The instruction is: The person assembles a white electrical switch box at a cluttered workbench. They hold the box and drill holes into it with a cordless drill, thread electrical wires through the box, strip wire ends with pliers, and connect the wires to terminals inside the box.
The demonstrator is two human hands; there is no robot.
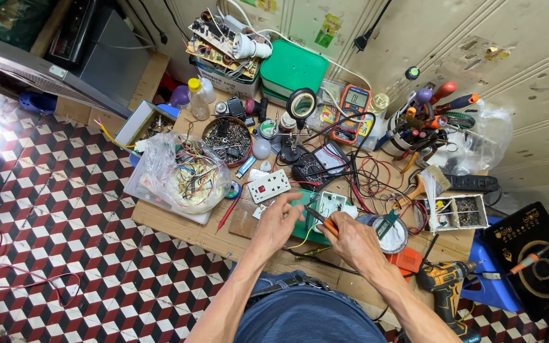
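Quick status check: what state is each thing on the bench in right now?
Left hand: fingers resting on the green board.
Right hand: gripping an orange-handled tool, tip on the board.
White socket plate: lying flat, face up.
Green box: lid shut.
Cordless drill: lying idle.

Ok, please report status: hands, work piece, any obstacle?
Right hand grips orange-handled tool. Left hand steadies green board. Red and black wires crowd close.

multimeter screen (355,96): small grey rectangle in orange-black case, far beyond the grips | clear plastic bag (182,171): crumpled, holds coloured wires, left of the left grip | wall stickers (329,28): yellow-green, far beyond | green lidded box (293,67): beyond, upper centre
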